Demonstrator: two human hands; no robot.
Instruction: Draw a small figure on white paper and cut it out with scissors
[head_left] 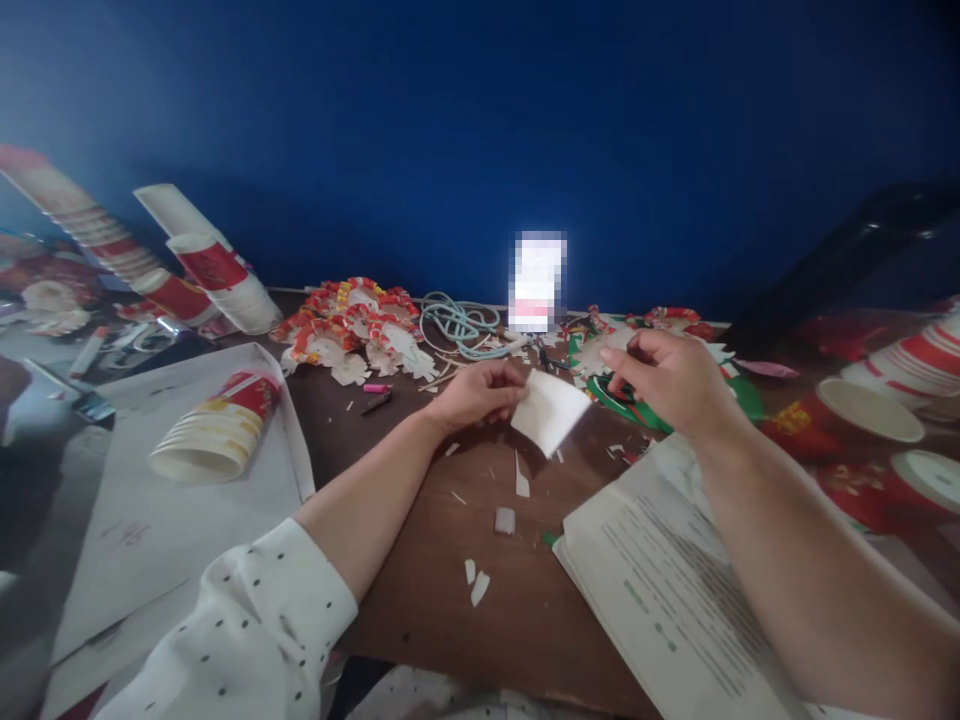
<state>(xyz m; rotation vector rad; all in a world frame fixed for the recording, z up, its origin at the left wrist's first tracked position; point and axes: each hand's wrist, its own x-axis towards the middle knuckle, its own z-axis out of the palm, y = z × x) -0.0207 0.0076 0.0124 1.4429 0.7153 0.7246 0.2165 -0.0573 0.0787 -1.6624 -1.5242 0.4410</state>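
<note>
My left hand pinches a white, slightly curved piece of paper by its left edge, holding it above the brown table. To the right of the paper is my right hand, its fingers curled together and thumb pointing left; whatever they may hold is hidden. Behind that hand lie cut white paper pieces and a green round thing. On the table below the paper are thin white scraps and a small pale block.
A stack of paper cups lies in a white box lid on the left. Behind are red-and-white cutouts, a pale blue cable and a lit phone. Printed sheets lie under my right forearm; red cups stand right.
</note>
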